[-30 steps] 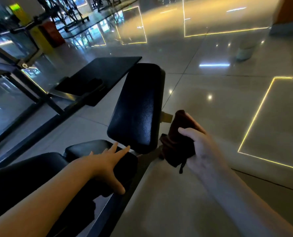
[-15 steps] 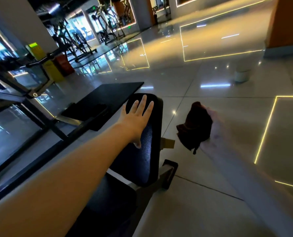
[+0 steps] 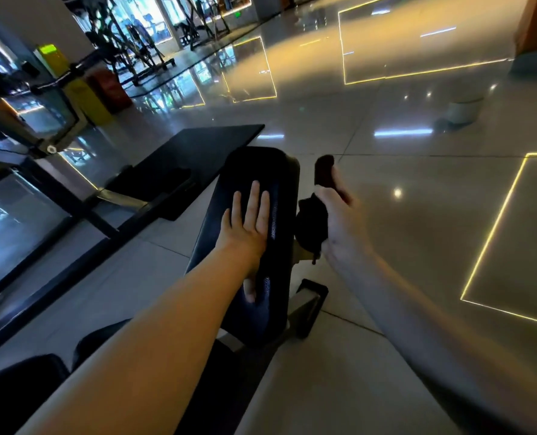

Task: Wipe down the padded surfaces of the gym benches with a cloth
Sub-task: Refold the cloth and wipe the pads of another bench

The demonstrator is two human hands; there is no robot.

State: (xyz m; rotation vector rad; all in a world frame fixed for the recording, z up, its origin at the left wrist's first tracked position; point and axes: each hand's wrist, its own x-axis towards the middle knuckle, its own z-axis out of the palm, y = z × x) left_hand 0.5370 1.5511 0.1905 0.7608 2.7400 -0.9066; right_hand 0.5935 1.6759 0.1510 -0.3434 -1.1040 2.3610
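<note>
On the pad (image 3: 254, 171) the left hand (image 3: 250, 227) lies flat, fingers straight, likely steadying it, while beside its right edge the right hand (image 3: 339, 227) clutches the bunched cloth (image 3: 312, 222), poised to wipe.

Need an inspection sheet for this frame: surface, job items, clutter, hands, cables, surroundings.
Surface: black padded bench backrest; light too dim to judge marks.
Job's things: dark brown cloth, bunched beside the backrest's right edge; contact unclear.
Clutter: nothing seen.
Grippers: left hand lies flat on the backrest; right hand grips the cloth.
Cables: nothing seen.
Surroundings: glossy tiled floor with lit yellow lines, black floor mat, yellow bin, exercise machines behind.
</note>
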